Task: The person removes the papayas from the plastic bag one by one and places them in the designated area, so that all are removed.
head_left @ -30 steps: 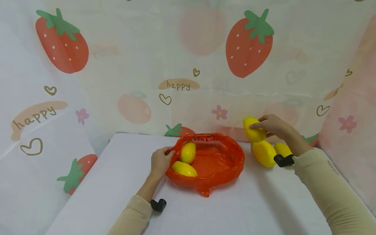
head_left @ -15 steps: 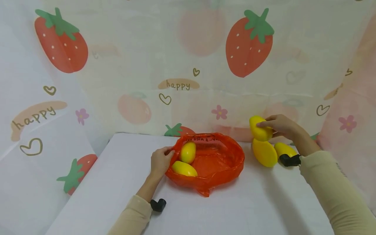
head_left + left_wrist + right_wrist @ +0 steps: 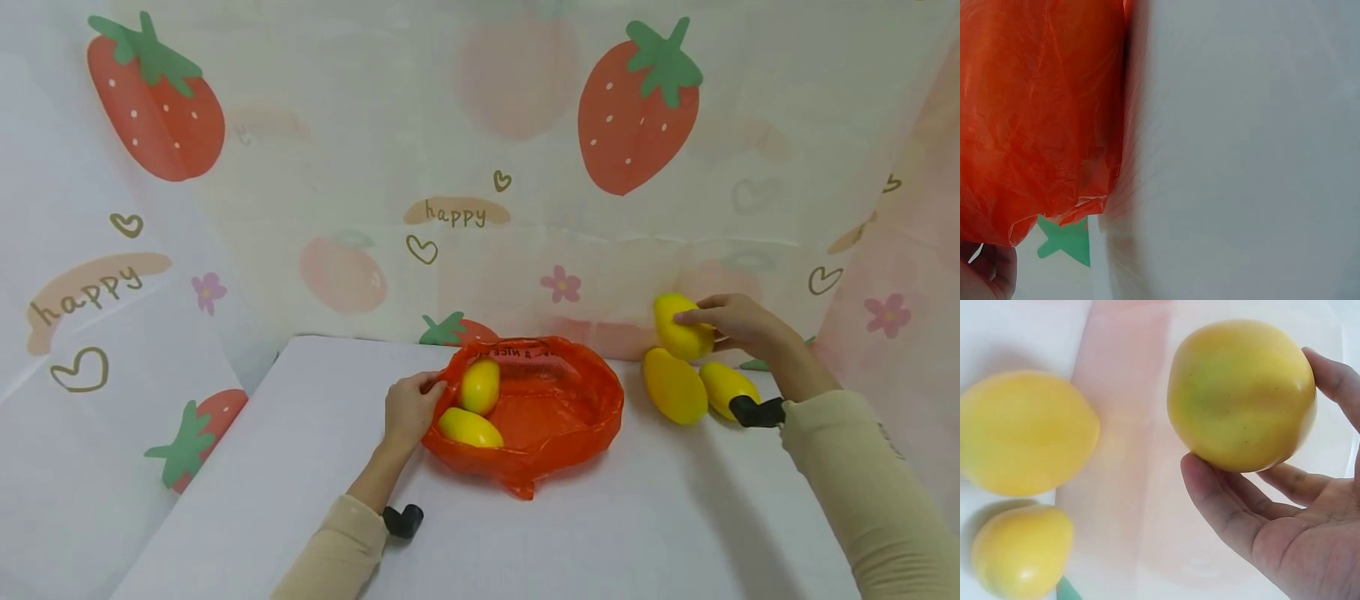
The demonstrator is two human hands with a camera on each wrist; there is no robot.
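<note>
An orange-red plastic bag (image 3: 540, 471) lies with its mouth spread wide in the middle of the table. Inside, at its left, are two yellow mangoes, one mango (image 3: 480, 387) behind the other mango (image 3: 470, 427). My left hand (image 3: 408, 412) pinches the bag's left rim. Up at the right, my right hand (image 3: 746, 325) holds a yellow mango (image 3: 1241, 394) between thumb and fingers, raised above the table. Just below it on the table lie a large mango (image 3: 675, 387) and a smaller mango (image 3: 727, 389), side by side.
The white table (image 3: 247, 467) reaches back to a printed curtain (image 3: 525, 167) with strawberries, which hangs close behind the bag and mangoes. A black wrist mount (image 3: 403, 522) sits at the left cuff, and another black mount (image 3: 756, 412) sits at the right cuff near the smaller mango.
My right hand has moved to the right with its mango, away from the bag, uncovering more of the smaller mango. The left hand and the bag stay in place.
</note>
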